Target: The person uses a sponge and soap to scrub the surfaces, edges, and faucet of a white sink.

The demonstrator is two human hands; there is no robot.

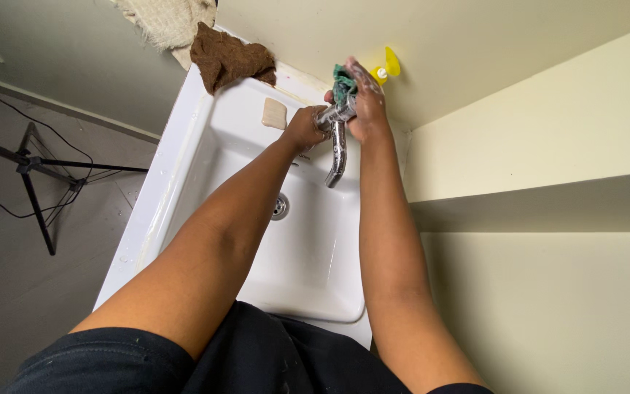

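Both hands up at the chrome tap [337, 149] at the back of a white washbasin [184, 175], close together, one on either side of the tap's upper part. Left hand [302, 128] closed around the tap's top from the left, fingers curled over the metal. Right hand [365, 102] clamped on a green cloth [343, 82], pressing it against the top of the tap; soapy foam on the fingers [356, 73]. Cloth bunched, poking out above the right hand and touching the tap just between the two hands. Spout curving down below the hands and ending over the bowl, above the round metal drain [279, 206].

Just left of the left hand, a pale bar of soap [273, 113] flat on the basin's back ledge. Farther left and beyond the hands, a brown rag [231, 60] draped over the basin's back corner, with a coarse beige cloth [173, 22] behind it, its edge overlapped by the rag. Just beyond the right hand, a small yellow plastic piece with a white middle [386, 67] against the cream wall [548, 109]; what kind of fitting, too small to tell. Far left of the left forearm, a black tripod [34, 171] with trailing cables on the grey floor [9, 292]. Near the body, dark clothing [257, 357] pressed up to the basin's front edge.
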